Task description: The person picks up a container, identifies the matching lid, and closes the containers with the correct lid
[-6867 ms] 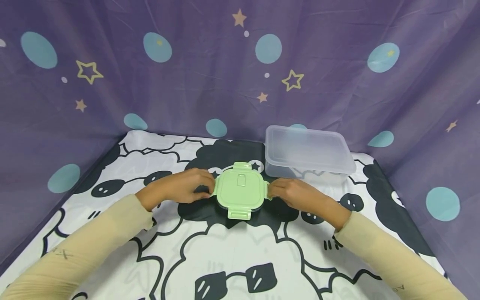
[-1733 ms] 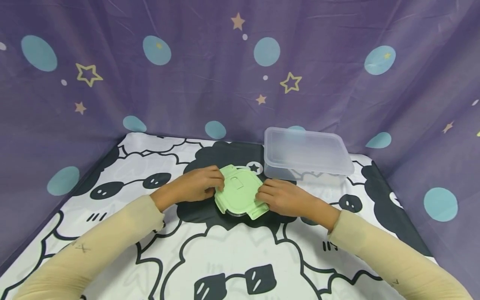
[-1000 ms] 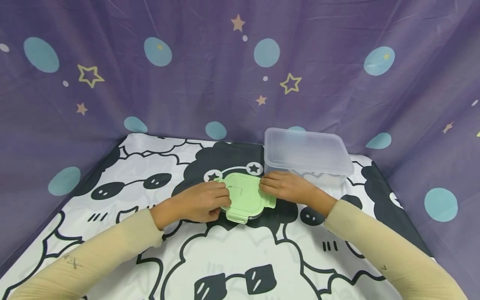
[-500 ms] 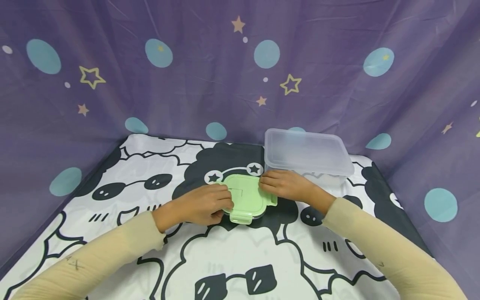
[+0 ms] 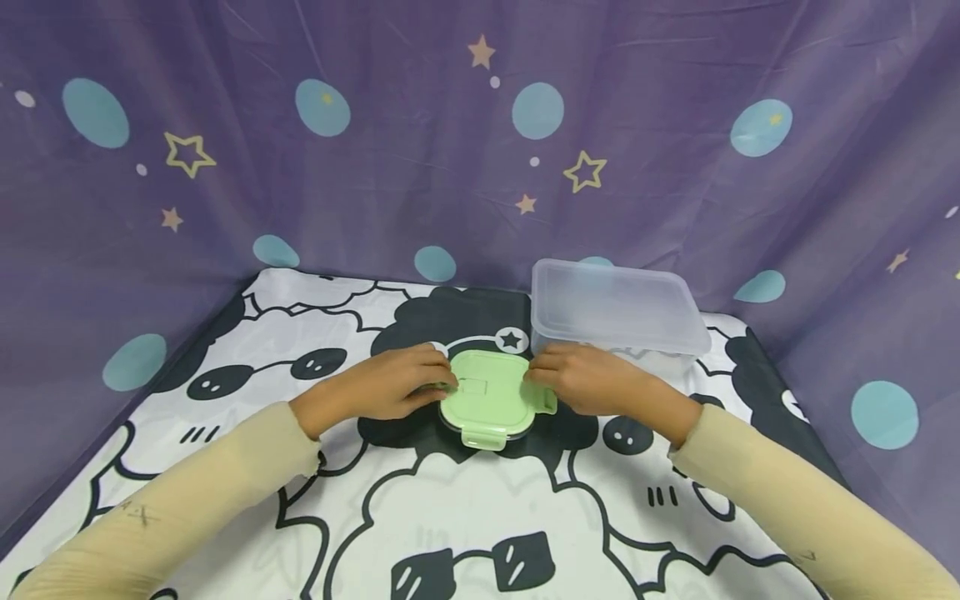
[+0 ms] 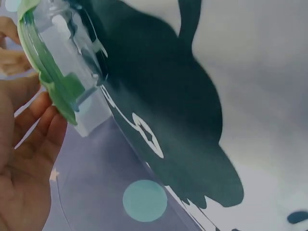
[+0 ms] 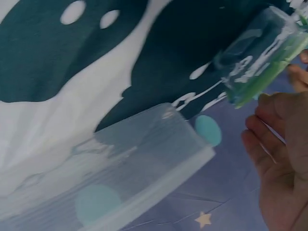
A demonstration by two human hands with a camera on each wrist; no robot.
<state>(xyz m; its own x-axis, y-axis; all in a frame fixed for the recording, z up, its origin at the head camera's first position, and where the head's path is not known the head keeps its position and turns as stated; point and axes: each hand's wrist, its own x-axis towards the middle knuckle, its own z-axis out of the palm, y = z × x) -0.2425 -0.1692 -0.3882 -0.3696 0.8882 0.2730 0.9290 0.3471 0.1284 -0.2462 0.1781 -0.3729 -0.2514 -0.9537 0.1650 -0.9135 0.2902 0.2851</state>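
A food container with a clear body and a light green latched lid (image 5: 491,396) stands in the middle of the cloth-covered table. My left hand (image 5: 393,383) pinches the lid's left edge, where the fingers cover the side flap. In the left wrist view, the thumb and fingertips of that left hand (image 6: 26,130) meet at the green rim. My right hand (image 5: 581,379) holds the lid's right edge with bent fingers. A right flap (image 5: 546,402) shows just below it, and the front flap (image 5: 483,439) hangs down. The right wrist view shows the clear body (image 7: 260,43) under the lid.
A translucent rectangular plastic box (image 5: 618,304) with a lid stands at the back right, close behind my right hand. The sheep-print cloth (image 5: 480,517) covers the table. A purple curtain (image 5: 420,183) with stars and dots encloses the back and sides.
The container has been turned on the table, going from squared to tilted and back, and sits slightly further right. Within the last half second, my left hand has drawn back to the lid's left edge.
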